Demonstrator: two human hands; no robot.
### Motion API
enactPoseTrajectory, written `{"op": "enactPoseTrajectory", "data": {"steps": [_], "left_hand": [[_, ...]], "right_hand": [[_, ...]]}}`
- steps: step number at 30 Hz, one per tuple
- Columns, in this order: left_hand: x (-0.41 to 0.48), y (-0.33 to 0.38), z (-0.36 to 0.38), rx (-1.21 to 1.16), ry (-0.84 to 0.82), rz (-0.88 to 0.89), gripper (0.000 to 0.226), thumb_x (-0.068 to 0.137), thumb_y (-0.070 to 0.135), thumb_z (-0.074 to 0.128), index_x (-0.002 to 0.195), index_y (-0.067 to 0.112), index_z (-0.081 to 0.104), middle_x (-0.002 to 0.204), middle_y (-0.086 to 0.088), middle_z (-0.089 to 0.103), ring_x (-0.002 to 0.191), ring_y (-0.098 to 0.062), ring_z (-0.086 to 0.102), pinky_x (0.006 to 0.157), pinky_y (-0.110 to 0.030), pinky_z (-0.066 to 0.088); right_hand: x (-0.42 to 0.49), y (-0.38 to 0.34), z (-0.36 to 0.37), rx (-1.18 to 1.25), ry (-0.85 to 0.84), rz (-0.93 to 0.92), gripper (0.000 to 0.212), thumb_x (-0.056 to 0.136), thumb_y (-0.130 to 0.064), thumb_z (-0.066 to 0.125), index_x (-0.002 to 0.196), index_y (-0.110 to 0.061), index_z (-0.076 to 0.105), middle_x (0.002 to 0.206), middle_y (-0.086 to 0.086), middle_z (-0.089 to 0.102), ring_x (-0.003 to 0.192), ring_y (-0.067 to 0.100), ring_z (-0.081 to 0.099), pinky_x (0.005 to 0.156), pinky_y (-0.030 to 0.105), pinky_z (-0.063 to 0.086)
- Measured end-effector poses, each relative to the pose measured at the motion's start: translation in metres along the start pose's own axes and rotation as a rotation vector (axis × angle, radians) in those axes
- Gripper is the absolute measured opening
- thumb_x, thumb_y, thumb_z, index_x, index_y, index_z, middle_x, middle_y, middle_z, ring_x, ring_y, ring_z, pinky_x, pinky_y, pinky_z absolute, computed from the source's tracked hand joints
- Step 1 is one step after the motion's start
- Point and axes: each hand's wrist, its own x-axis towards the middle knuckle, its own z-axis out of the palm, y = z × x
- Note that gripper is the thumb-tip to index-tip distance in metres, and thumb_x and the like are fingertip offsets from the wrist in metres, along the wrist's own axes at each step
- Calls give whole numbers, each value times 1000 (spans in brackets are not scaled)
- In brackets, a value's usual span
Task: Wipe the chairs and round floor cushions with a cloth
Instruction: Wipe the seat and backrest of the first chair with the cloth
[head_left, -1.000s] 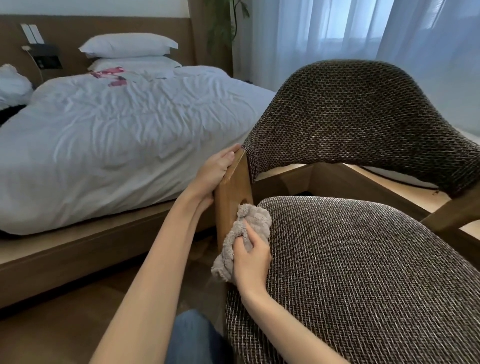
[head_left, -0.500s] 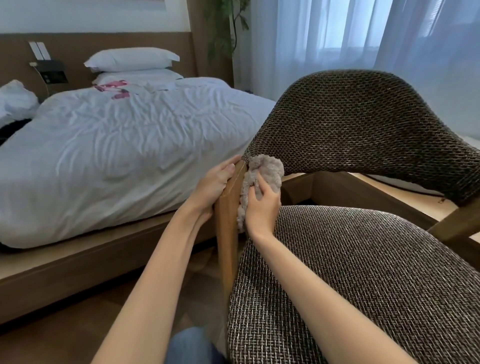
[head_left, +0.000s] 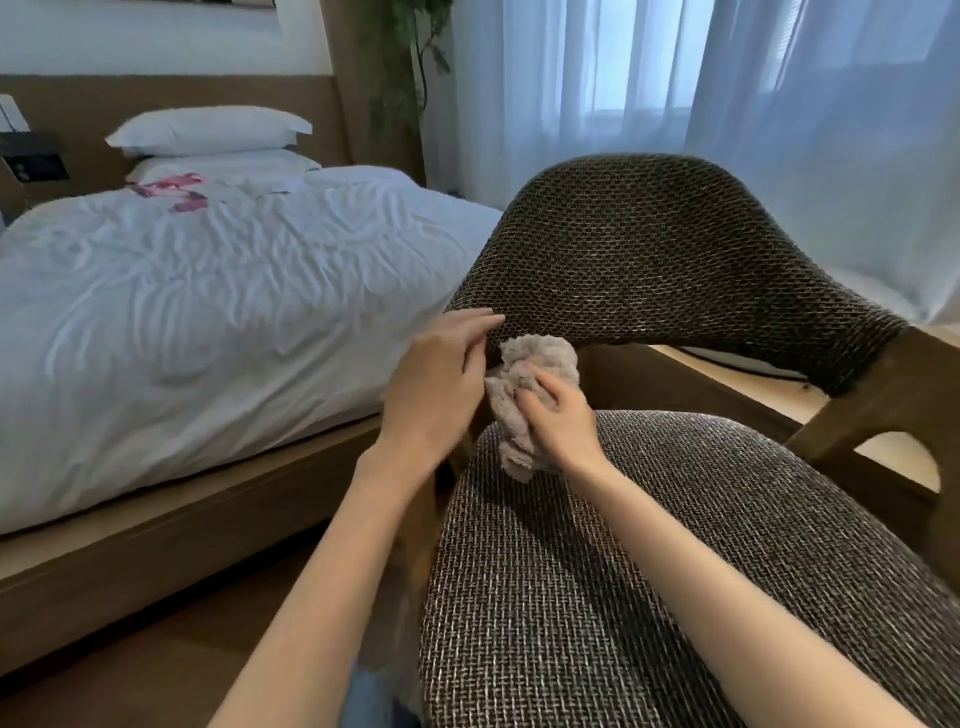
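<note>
- From the head view, the cloth (head_left: 543, 356) is a pale grey-beige, fluffy rag bunched into a lump. It sits at the back left corner of the chair (head_left: 649, 545) seat, just under the lower left edge of the backrest (head_left: 649, 260).
- The right hand (head_left: 563, 421) holds the cloth with its fingers curled over the front. The cloth's lower end hangs down onto the rim of the seat.
- The left hand (head_left: 439, 379) lies just beside the cloth on its left. Its fingers are stretched almost straight, their tips touch the left edge of the backrest, and they hold nothing.
- The seat and the curved backrest are covered in dark brown woven fabric with lighter flecks, and the frame is wood.
- The hands and the cloth cover the chair's left upright.
- The left thumb is out of sight, and both hands are slightly blurred.
- The picture's lower and right edges cut off the front and right side of the seat.
- To the right of the cloth, the gap between seat and backrest is open as far as the wooden armrest support (head_left: 872, 415).
- To the left of the chair is a narrow strip of wooden floor (head_left: 130, 665), then the wooden base of the bed (head_left: 208, 312).
- The bed has a rumpled white duvet and two pillows (head_left: 208, 130).
- Sheer curtains (head_left: 675, 78) hang behind the backrest.
</note>
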Motion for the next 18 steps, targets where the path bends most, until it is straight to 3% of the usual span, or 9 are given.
{"op": "enactPoseTrajectory", "data": {"steps": [3, 7, 10, 12, 15, 18], "left_hand": [[2, 22, 23, -42, -39, 42, 35, 96, 9, 49, 127, 18, 61, 132, 5, 58, 123, -7, 49, 99, -9, 27], [-7, 41, 68, -116, -155, 25, 39, 95, 6, 49, 133, 13, 54, 136, -1, 54, 127, -11, 46, 106, -13, 26], [-21, 52, 109, -156, -286, 1, 41, 96, 11, 50, 137, 12, 50, 140, -2, 49, 131, -12, 42, 109, -17, 25], [-31, 62, 137, -199, -401, 0, 43, 97, 17, 49, 139, 14, 47, 143, -2, 46, 132, -13, 41, 110, -19, 24], [-43, 76, 179, -131, -640, 14, 53, 96, 37, 49, 146, 22, 36, 151, -6, 33, 141, -25, 27, 117, -34, 21], [-58, 85, 213, 9, -855, -90, 63, 91, 57, 45, 147, 43, 19, 161, -7, 2, 145, -39, 3, 116, -55, 8]], "right_hand": [[-5, -4, -54, -87, -35, -47, 52, 90, -22, 63, 138, -24, 46, 135, -7, 49, 125, 5, 41, 105, 23, 31], [-26, 1, -123, -118, -107, 54, 70, 82, -16, 71, 133, -38, 28, 128, -2, 49, 117, 17, 52, 104, 39, 42], [-41, 7, -170, -463, -128, 187, 79, 85, -29, 69, 144, -41, 18, 122, 2, 61, 107, 21, 61, 96, 40, 49], [-47, 9, -196, -713, -46, 173, 65, 88, -35, 64, 143, -38, 31, 122, -2, 62, 107, 17, 59, 90, 35, 50], [-52, 3, -230, -869, 211, -78, 41, 90, -29, 60, 130, -34, 54, 111, -8, 65, 99, 12, 53, 71, 26, 44], [-50, -4, -263, -967, 335, -202, 33, 90, -21, 59, 123, -26, 63, 115, -2, 64, 110, 20, 48, 82, 31, 38]]}}
